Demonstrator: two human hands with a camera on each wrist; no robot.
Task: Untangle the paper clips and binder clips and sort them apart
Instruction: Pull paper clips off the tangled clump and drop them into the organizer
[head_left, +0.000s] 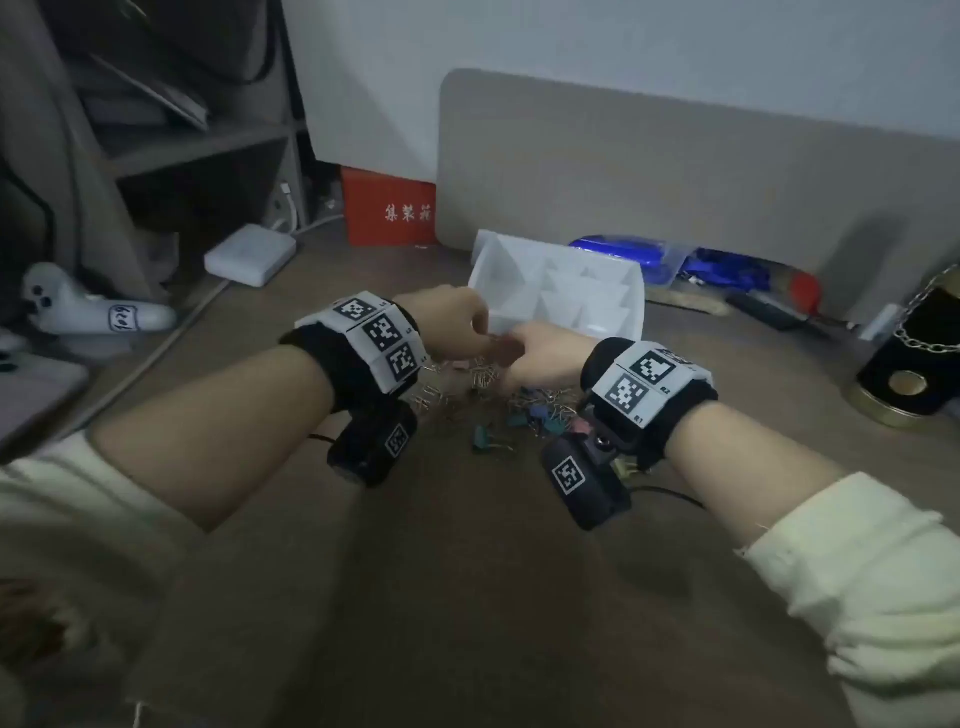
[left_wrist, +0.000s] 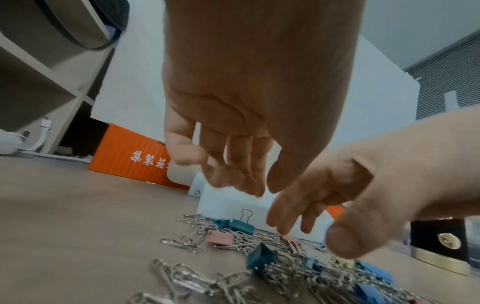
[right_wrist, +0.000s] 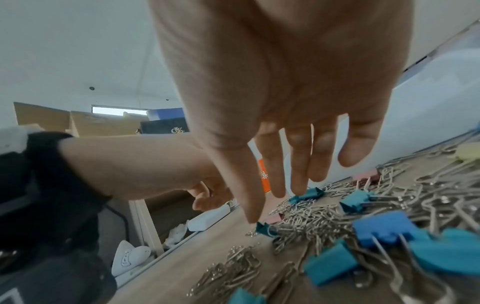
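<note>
A tangled pile of silver paper clips (head_left: 483, 379) (left_wrist: 187, 242) (right_wrist: 311, 222) lies on the wooden desk, mixed with binder clips. Among these are a teal one (left_wrist: 261, 260), a pink one (left_wrist: 221, 238) and a blue one (right_wrist: 381, 228). One teal binder clip (head_left: 483, 439) sits apart at the near side. My left hand (head_left: 457, 322) (left_wrist: 241, 185) hovers above the pile with relaxed fingers, holding nothing. My right hand (head_left: 530, 353) (right_wrist: 280, 191) reaches down with straight fingers, their tips at the clips. A white divided organizer (head_left: 519, 260) stands just behind the pile.
An orange-red box (head_left: 389, 213) and a white power adapter (head_left: 249, 254) sit at the back left. A black and gold tin (head_left: 914, 364) with a chain stands at the right. Blue items in a clear bag (head_left: 623, 254) lie before an upright grey panel (head_left: 675, 171).
</note>
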